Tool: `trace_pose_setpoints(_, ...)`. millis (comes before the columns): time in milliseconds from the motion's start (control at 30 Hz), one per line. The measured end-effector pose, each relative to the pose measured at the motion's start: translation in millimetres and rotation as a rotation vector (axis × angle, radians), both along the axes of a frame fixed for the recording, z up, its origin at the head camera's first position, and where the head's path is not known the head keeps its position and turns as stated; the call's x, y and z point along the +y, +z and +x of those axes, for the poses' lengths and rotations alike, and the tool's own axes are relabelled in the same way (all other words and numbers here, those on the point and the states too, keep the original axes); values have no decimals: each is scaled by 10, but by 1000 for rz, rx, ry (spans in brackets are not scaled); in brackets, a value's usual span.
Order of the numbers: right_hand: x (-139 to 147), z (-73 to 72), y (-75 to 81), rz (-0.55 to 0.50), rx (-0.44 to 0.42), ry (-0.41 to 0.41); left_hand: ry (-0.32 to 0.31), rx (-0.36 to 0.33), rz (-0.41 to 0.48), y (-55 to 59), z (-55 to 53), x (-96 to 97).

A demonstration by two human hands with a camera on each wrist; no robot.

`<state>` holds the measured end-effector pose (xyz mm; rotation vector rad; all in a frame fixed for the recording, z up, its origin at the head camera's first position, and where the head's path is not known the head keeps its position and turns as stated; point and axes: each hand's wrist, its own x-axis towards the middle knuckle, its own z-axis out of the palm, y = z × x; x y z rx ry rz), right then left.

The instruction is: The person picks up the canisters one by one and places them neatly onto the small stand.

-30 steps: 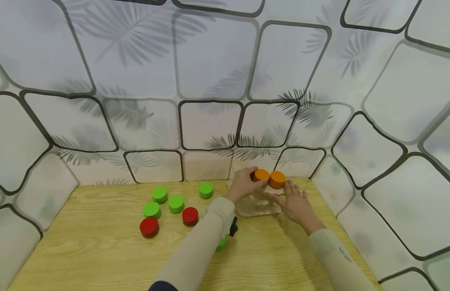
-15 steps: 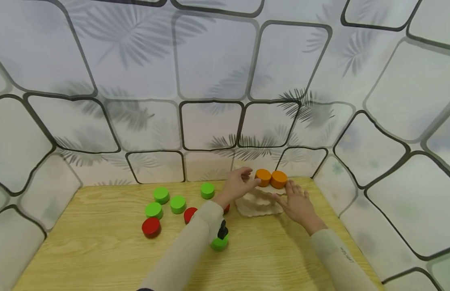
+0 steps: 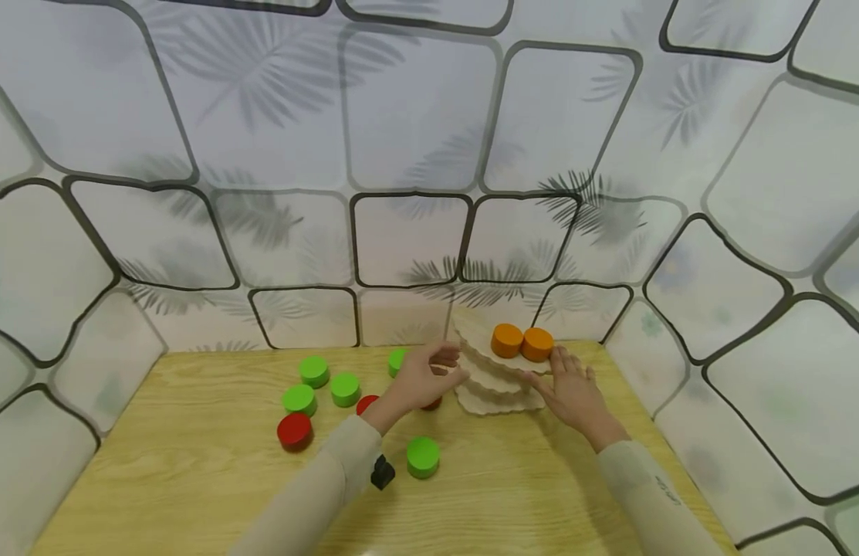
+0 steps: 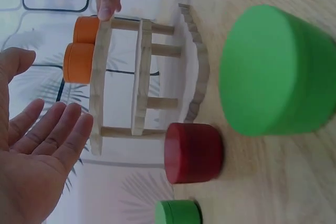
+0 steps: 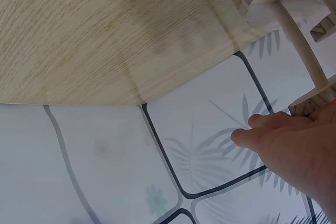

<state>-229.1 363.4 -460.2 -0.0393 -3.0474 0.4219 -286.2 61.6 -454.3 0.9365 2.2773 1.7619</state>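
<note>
A tiered wooden shelf (image 3: 500, 401) with wavy-edged boards on thin posts stands at the back right of the table. On its top board sit two orange round blocks (image 3: 507, 340) side by side. My left hand (image 3: 421, 378) is just left of the shelf, fingers relaxed and holding nothing. In the left wrist view its fingertips overlap the top board's end. My right hand (image 3: 575, 394) rests at the shelf's right side, fingers extended, touching the end of the top board. In the right wrist view it is partly cut off beside a board and a post (image 5: 302, 43).
Several green round blocks (image 3: 345, 389) and a red block (image 3: 294, 431) lie on the left of the wooden table (image 3: 193, 471). One green block (image 3: 423, 457) lies in front of my left hand, which partly hides other red blocks. A patterned wall (image 3: 415, 239) closes the back and sides.
My left hand has let go of the left orange block and drawn back leftward and down from the shelf. The right hand and both orange blocks have kept their places.
</note>
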Motion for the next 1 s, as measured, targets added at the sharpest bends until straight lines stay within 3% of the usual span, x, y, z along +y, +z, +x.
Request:
trace_pose_setpoints(333,10,0,-32,-13,-11,3,13,8,-14,-182,234,-357)
trace_pose_setpoints(533,21,-6,-35,-8,-10,6,5,-35,-40,-319,358,-524)
trace_pose_setpoints(633,32,-16,-44,-6,-10,9,1,-64,-44,-384,414,-580)
trace_pose_setpoints(1000,35,-34,-45,-19,-3,11,-15,-71,-77,-583,550,-663)
